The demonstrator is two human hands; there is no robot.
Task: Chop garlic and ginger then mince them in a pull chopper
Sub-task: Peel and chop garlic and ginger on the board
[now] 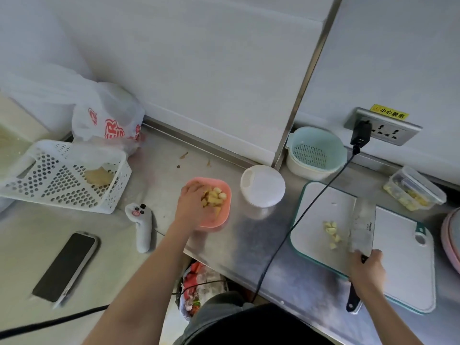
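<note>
Brushed steel counter [249, 245], dull and scuffed. On it a pink plastic bowl [219, 195], squarish with rounded corners, heaped with pale yellow chunks [215, 196] of garlic or ginger. Just right of it the round white chopper [262, 186], lid on, smooth plastic. Further right a white rectangular board [398, 245] with teal rim and a hang hole, bearing a small pile of cut pieces [332, 234] beside the blade.

Left hand [194, 205] reaching forward, arm outstretched, palm down inside the bowl, fingers curled into the chunks; cannot tell whether any piece is actually gripped. Right hand [368, 270] wrapped tight round the black handle of the cleaver [362, 225], fingers closed on it, broad grey blade lying on the board, pointing away.

Behind, a mint colander [316, 150] nested in a cream basin. Far right a clear lidded box [413, 190] of yellow pieces. Left, a white perforated basket [62, 175], a crinkled white bag [109, 120] with red letters "ER", a small white remote [140, 225] and a dark phone [66, 266]. Steel wall socket [383, 127] with black plug; yellow sticker [389, 113] reading "小心触电". Small print on the blade, too blurred to read.
</note>
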